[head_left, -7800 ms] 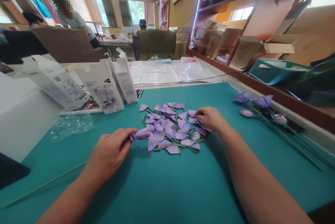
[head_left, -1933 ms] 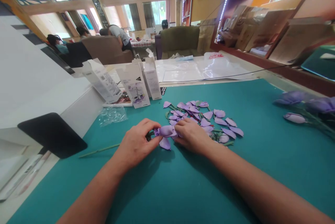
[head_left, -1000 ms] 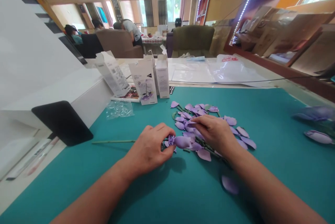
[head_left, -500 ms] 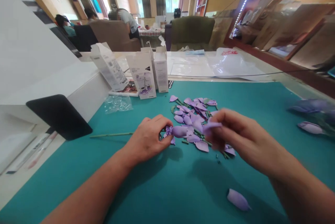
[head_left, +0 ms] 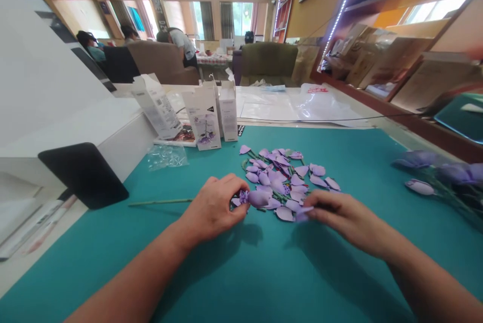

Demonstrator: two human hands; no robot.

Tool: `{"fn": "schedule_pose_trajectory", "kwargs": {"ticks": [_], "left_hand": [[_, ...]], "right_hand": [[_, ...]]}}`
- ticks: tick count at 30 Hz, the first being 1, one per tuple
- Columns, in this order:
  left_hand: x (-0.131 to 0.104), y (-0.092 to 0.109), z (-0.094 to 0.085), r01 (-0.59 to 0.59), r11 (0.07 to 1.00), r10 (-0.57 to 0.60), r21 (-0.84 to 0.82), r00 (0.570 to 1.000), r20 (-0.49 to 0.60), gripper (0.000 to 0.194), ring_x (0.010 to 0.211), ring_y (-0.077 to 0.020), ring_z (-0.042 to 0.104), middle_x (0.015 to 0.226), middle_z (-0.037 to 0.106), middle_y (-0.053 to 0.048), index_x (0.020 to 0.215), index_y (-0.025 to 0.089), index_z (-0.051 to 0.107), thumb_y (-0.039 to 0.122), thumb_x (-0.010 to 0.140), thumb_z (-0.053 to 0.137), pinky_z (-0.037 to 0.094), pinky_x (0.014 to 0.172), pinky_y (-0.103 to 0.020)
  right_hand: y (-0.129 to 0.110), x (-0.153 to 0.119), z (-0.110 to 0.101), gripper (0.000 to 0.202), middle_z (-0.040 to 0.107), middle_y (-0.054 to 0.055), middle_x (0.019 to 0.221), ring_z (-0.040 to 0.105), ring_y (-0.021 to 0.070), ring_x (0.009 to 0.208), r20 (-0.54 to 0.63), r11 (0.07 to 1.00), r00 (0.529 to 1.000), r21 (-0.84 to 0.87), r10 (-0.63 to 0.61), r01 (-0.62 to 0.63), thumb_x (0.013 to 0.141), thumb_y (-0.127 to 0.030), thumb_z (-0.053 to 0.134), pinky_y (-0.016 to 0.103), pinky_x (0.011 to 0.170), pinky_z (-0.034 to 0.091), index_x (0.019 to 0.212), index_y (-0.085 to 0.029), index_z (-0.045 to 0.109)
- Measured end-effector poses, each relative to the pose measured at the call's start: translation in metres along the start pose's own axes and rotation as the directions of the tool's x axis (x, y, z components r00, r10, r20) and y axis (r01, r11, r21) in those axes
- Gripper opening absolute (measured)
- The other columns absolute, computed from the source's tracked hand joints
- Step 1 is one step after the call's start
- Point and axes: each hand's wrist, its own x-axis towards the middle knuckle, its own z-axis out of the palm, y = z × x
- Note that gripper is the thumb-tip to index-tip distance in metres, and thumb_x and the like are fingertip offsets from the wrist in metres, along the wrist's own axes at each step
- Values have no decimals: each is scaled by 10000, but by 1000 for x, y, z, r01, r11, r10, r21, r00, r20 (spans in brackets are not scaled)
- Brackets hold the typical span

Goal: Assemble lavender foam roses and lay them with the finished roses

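My left hand (head_left: 217, 207) is closed around the base of a purple flower head (head_left: 259, 198), where a lilac frilly piece (head_left: 243, 196) shows between thumb and finger. A green stem (head_left: 160, 203) runs out to the left from behind that hand, so the join is hidden. With thumb and fingertips my right hand (head_left: 339, 215) pinches a light purple petal (head_left: 303, 214), slightly blurred, at the front right of the pile. The pile of loose purple petals (head_left: 277, 177) and short green pieces lies just beyond both hands on the green mat (head_left: 234, 272).
Open white boxes (head_left: 206, 116) stand at the back left, near crumpled clear plastic (head_left: 166, 156). A black tablet-like panel (head_left: 83, 174) leans at left. Purple flowers (head_left: 420, 187) lie at the right edge. Beyond the table are armchairs (head_left: 268, 64) and several people (head_left: 183, 44).
My right hand has come lower and nearer the pile's front edge with a petal. The left hand keeps its grip. A loose petal at the lower right no longer shows. The view has tilted up.
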Motion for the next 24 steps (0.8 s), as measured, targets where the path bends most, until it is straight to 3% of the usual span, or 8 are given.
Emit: {"fn": "schedule_pose_trajectory", "kwargs": {"ticks": [2, 5, 12, 24], "left_hand": [[0, 0, 0, -14, 1000, 14, 1, 1000, 5, 110, 736, -169, 579, 897, 662, -6, 895, 214, 589, 226, 792, 552, 388, 731, -322], [-1, 0, 0, -23, 1000, 23, 1, 1000, -1, 125, 743, -168, 576, 887, 660, -3, 904, 217, 581, 210, 789, 532, 386, 734, -320], [-3, 3, -4, -6, 1000, 6, -24, 1000, -17, 149, 767, -178, 573, 904, 656, -17, 908, 211, 573, 174, 771, 529, 376, 735, -331], [-1, 3, 1, 6, 998, -7, -61, 1000, -11, 172, 777, -184, 579, 912, 667, -24, 926, 211, 574, 165, 764, 539, 378, 736, -342]], "right_hand": [[-13, 17, -5, 171, 657, 17, 695, 586, 153, 617, -192, 998, 979, -9, -67, 67, 862, -316, 547, 239, 522, 461, 814, -214, 675], [-32, 36, -3, 150, 681, 18, 719, 600, 149, 630, -294, 976, 931, -76, -218, 204, 859, -303, 566, 240, 554, 465, 835, -219, 688], [-36, 60, 12, 168, 707, 13, 763, 643, 136, 675, -203, 889, 877, -245, -436, 386, 874, -162, 515, 230, 586, 477, 837, -222, 667], [-25, 64, 17, 225, 707, 38, 771, 671, 150, 724, -193, 833, 826, -303, -529, 463, 903, -165, 478, 230, 633, 543, 812, -232, 673]]}}
